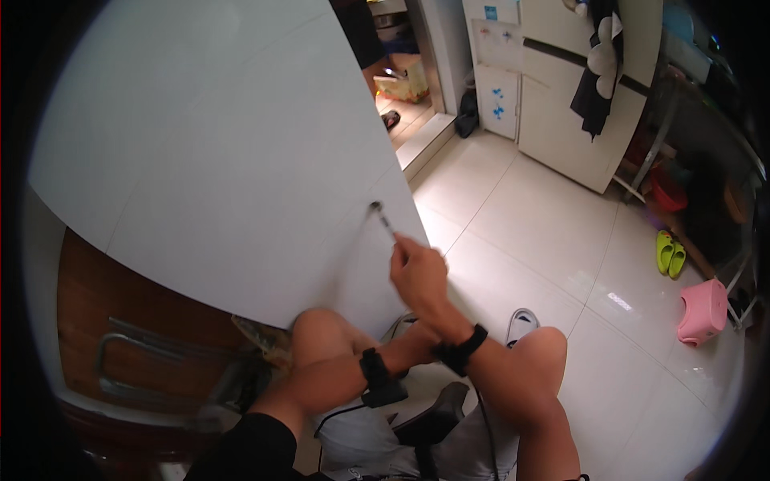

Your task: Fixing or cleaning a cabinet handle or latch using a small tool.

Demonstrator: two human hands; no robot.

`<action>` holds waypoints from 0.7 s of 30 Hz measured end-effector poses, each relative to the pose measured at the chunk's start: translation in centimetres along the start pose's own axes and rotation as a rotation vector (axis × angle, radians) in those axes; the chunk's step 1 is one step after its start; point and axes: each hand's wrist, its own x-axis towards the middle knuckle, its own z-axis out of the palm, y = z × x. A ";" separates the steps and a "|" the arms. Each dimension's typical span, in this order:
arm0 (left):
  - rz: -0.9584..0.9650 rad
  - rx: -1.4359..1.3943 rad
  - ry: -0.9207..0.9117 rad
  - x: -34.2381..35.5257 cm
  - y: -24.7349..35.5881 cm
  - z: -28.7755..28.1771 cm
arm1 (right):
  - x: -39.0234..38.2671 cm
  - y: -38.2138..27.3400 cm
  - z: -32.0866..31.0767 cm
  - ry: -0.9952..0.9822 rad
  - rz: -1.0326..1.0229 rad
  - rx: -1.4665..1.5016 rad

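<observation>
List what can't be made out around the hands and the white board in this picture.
- Left hand: head view, mostly hidden behind the right wrist and forearm; its grip cannot be told.
- Thin tool: its handle sits inside the right hand; its tip on the white board is too small to identify.
- Board's lower edge: covered by the knees.
- Wooden furniture: partly hidden under the board.
</observation>
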 end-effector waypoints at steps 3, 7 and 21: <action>0.174 -0.099 0.070 0.5 1.2 -0.5 | 0.1 -0.2 -0.3 -0.005 -0.038 0.031; 0.070 0.094 -0.034 -1.0 2.4 -2.0 | -0.3 -1.5 -0.5 -0.001 -0.072 0.031; 0.019 -0.004 0.009 0.5 0.6 0.0 | 1.5 -2.1 -0.9 -0.005 -0.188 -0.034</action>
